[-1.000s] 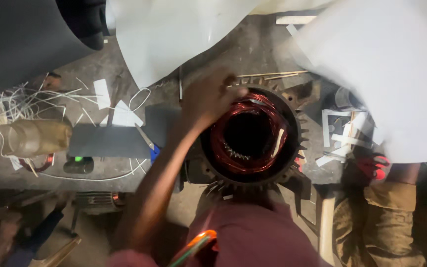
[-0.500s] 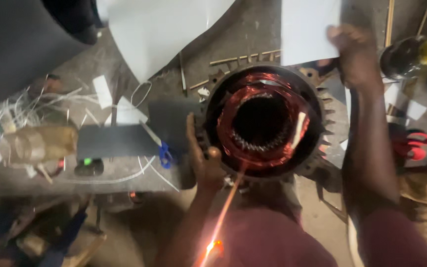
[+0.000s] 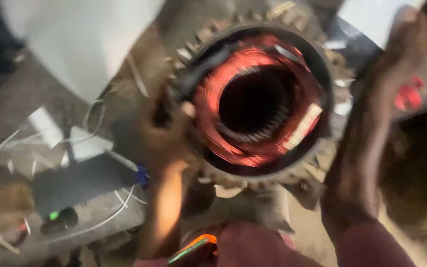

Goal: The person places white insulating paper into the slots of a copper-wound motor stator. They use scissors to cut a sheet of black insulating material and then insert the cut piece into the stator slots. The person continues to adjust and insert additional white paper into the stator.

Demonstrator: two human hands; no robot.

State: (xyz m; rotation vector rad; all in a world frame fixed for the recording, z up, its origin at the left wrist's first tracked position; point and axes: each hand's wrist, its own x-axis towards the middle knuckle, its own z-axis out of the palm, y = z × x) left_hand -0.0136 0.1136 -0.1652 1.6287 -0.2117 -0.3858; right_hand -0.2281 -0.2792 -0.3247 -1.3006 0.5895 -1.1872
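A round finned motor stator (image 3: 258, 99) fills the middle of the blurred head view, with red copper windings (image 3: 233, 143) around its dark bore. My left hand (image 3: 166, 131) grips its left rim, fingers curled over the edge. My right hand (image 3: 406, 39) is raised at the upper right and holds a white sheet of paper (image 3: 371, 17) by its lower edge. A pale strip of insulation (image 3: 302, 126) sticks out of the windings on the right.
A large white sheet (image 3: 85, 39) lies at the upper left. White wires and paper scraps (image 3: 75, 138) litter the grey floor at the left, beside a dark flat block (image 3: 80, 183) and a blue-handled tool (image 3: 142, 175). Something red (image 3: 408, 96) lies at the right.
The view has come closer and gone blurry. My left hand moved from the stator's top to its left rim. My right hand came into view holding the white paper.
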